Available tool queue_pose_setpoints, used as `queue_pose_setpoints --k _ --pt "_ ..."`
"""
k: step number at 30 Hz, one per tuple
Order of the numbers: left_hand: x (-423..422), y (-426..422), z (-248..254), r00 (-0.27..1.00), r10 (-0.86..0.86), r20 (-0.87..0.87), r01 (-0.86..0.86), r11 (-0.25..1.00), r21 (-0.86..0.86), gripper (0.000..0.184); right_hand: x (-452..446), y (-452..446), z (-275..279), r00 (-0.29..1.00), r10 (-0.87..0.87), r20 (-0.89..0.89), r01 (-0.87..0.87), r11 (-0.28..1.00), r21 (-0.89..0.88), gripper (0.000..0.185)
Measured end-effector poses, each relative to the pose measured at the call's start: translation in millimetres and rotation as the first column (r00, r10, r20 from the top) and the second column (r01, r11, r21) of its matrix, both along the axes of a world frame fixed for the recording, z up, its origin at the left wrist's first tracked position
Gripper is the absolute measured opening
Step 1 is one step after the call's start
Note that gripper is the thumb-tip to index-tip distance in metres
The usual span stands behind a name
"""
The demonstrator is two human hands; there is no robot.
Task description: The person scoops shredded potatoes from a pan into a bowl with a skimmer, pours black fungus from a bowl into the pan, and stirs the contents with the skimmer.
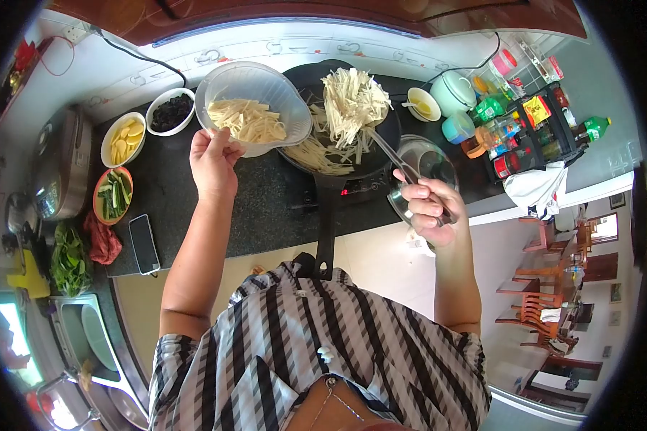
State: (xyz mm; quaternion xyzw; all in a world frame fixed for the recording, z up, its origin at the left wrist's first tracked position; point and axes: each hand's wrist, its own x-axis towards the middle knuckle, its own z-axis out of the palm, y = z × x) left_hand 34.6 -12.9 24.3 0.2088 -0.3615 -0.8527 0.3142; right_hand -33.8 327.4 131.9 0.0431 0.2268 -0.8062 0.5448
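My left hand (pixel 218 161) pinches the near rim of a translucent plastic bowl (pixel 219 82), tilted toward the wok. Pale thin strips (pixel 248 122), like shredded tofu skin or noodles, lie in the bowl. My right hand (pixel 431 208) is wrapped round the handle of a long-handled metal cooking utensil (pixel 395 158). A heaped pile of the same strips (pixel 354 104) covers its head, hiding its shape, above the wok. More strips (pixel 320 158) are in the dark wok (pixel 384 144), whose handle points toward my body.
Bowls of black pieces (pixel 171 113), yellow slices (pixel 126 141) and green strips (pixel 113 195) stand left, near a phone (pixel 144 244). A glass lid (pixel 428 161), a small bowl of yellowish liquid (pixel 424 105) and a bottle rack (pixel 543 129) are right.
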Motion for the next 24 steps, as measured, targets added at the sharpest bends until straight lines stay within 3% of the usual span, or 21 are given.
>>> queue_pose_setpoints --k 11,22,24 --pt "-8 2 4 1.0 -0.019 0.015 0.019 0.999 -0.036 0.012 -2 -1 20 0.999 -0.024 -0.029 0.023 0.999 -0.036 0.039" --pt "-31 19 12 0.996 -0.066 0.055 0.068 0.997 -0.035 0.015 -8 -12 66 0.981 -0.02 -0.191 0.003 0.996 -0.087 0.041" --pt "-40 22 11 0.989 -0.13 0.07 0.133 0.99 -0.044 0.009 -7 -12 74 0.975 -0.023 -0.221 0.008 0.997 -0.071 0.042"
